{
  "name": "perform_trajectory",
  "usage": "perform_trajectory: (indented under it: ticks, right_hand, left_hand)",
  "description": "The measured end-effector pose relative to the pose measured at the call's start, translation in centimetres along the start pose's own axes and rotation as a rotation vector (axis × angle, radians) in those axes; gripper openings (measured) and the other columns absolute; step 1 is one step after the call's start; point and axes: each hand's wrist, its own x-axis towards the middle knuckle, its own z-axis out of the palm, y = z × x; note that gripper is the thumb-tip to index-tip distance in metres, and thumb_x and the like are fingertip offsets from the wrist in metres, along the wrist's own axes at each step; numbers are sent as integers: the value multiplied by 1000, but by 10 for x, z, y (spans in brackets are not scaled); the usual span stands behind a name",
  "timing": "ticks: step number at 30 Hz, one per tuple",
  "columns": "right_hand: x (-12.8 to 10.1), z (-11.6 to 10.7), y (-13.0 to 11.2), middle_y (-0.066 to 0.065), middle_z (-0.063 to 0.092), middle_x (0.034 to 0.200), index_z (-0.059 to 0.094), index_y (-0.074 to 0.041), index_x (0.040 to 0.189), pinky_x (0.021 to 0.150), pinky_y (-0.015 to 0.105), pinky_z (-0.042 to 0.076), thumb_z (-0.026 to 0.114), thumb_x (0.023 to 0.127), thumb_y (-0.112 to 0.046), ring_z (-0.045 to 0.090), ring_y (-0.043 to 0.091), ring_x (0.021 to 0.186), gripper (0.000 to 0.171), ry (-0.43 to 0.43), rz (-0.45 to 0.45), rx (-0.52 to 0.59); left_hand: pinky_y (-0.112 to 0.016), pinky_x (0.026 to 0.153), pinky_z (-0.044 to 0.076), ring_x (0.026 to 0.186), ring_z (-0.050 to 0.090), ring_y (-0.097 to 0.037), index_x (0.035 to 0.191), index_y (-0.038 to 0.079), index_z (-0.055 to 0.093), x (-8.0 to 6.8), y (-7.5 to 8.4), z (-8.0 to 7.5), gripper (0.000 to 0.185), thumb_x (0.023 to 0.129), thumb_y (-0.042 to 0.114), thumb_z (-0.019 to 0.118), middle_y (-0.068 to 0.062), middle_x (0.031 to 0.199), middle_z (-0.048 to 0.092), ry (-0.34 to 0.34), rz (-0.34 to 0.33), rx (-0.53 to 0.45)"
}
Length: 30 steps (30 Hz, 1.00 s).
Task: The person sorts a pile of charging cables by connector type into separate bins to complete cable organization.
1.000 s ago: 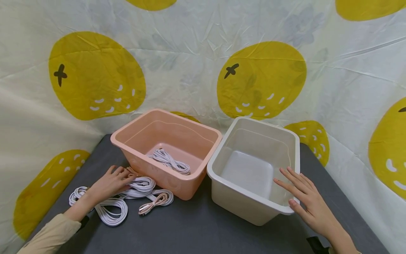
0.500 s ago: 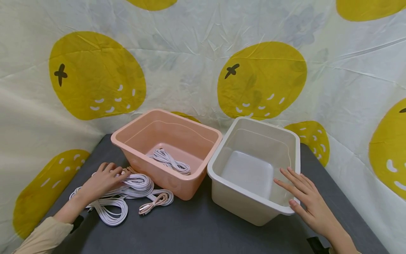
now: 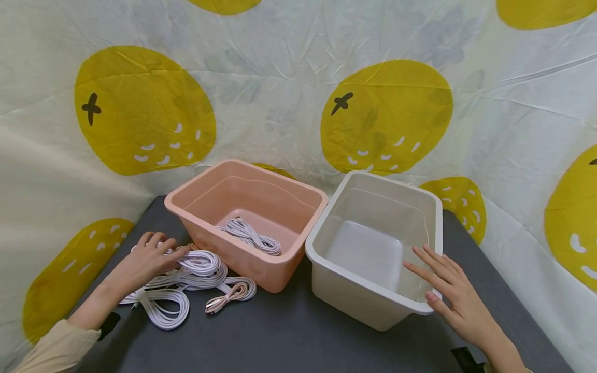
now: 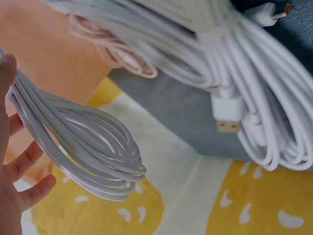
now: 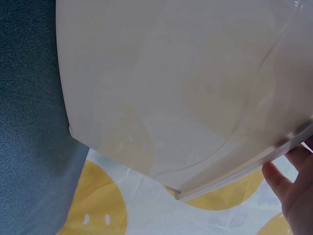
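Observation:
My left hand pinches a coiled white cable between thumb and fingers, just above a pile at the left of the table. The left wrist view shows its loops hanging free beside other bundled white cables, one with a USB plug. In front of the pink bin lies a small coil of beige-pink cable. My right hand rests at the near right rim of the beige bin, fingers spread over its inside. The right wrist view shows the thumb at the rim's outer side.
Behind the pile stands the pink bin, with a bundled white cable on its floor. The beige bin is right beside it. Both stand on a dark grey tabletop, before a white curtain with yellow fruit prints.
My left hand has drawn left and slightly away from me over the pile, and the white coil at its fingertips has shifted with it. The right hand stays where it was.

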Motion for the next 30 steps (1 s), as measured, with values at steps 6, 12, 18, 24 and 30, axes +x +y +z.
perform_trajectory:
  ticks: [6, 12, 18, 24, 30]
  right_hand:
    - [0, 0, 0, 12, 37, 140, 53, -8, 123, 111, 24, 4, 48, 88, -17, 22, 26, 136, 37, -2, 5, 5]
    - [1, 0, 0, 12, 37, 141, 54, -8, 123, 111, 24, 4, 48, 88, -18, 22, 26, 136, 36, 2, 2, 10]
    - [1, 0, 0, 13, 38, 140, 54, -8, 123, 111, 24, 4, 48, 88, -17, 22, 27, 135, 36, 1, 4, 10]
    - [1, 0, 0, 14, 38, 140, 54, -8, 123, 111, 24, 4, 47, 89, -18, 23, 27, 135, 36, 4, 0, 12]
    - [1, 0, 1, 14, 38, 139, 54, -7, 122, 111, 25, 5, 47, 89, -18, 23, 27, 135, 36, 9, -2, 13]
  left_hand:
    - [-52, 79, 41, 86, 49, -32, 110, 24, 58, 4, -2, -11, 67, 92, 43, -4, -6, 90, 55, 38, -12, 19]
    - [-53, 78, 40, 87, 48, -33, 111, 25, 57, 7, -4, -22, 67, 92, 44, -4, -6, 91, 55, 57, -17, 20]
    - [-53, 76, 40, 86, 48, -33, 114, 25, 55, 7, -6, -33, 69, 91, 46, -7, -7, 93, 54, 60, -38, 47]
    - [-52, 74, 39, 84, 48, -33, 115, 23, 54, 9, -8, -45, 68, 92, 46, -6, -8, 93, 55, 84, -32, 60]
    - [-52, 77, 37, 85, 48, -33, 115, 24, 55, 12, -9, -57, 66, 93, 46, -4, -7, 92, 57, 97, -45, 44]
